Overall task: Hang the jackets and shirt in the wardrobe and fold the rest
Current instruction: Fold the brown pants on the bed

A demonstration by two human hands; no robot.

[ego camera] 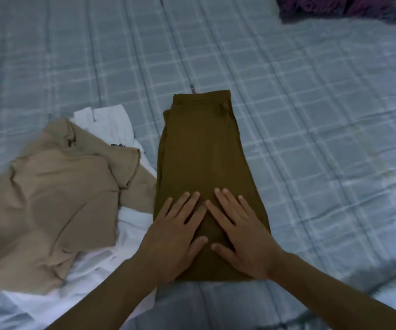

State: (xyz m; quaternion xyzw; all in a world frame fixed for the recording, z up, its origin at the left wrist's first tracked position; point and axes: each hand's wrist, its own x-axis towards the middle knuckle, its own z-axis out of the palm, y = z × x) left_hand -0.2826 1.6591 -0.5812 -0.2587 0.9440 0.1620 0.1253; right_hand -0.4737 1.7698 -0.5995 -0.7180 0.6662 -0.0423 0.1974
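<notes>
Hands first: both are flat on the folded brown garment, palms down, fingers straight and a bit spread, nothing gripped or pinched. Left hand [176,231] presses the near-left part of the fabric, with its heel hanging slightly off the left edge. Right hand [242,231] mirrors it on the near-right part. The two index fingers angle toward each other and almost meet, making a V shape, and the thumbs point inward with a small gap between them.

That brown garment [201,158] is folded into a long narrow strip running from 6 o'clock up toward 12 o'clock, right in the middle of the view. Looks like trousers or a skirt, can't really tell which. The far end looks like a waistband, and a small tag pokes out just beyond it.

At 9 o'clock from the hands there's a beige top [49,198], crumpled and unfolded, lying over a white garment [111,122] that sticks out past it at the far side and the near side. The white one has some dark print showing at the beige edge, too small to read. The pile's edge touches the left side of the brown strip.

Everything sits on a pale blue checked bedspread [311,115]. Way off at 1 o'clock, a dark purple fuzzy thing [337,7] is cut off by the frame.
</notes>
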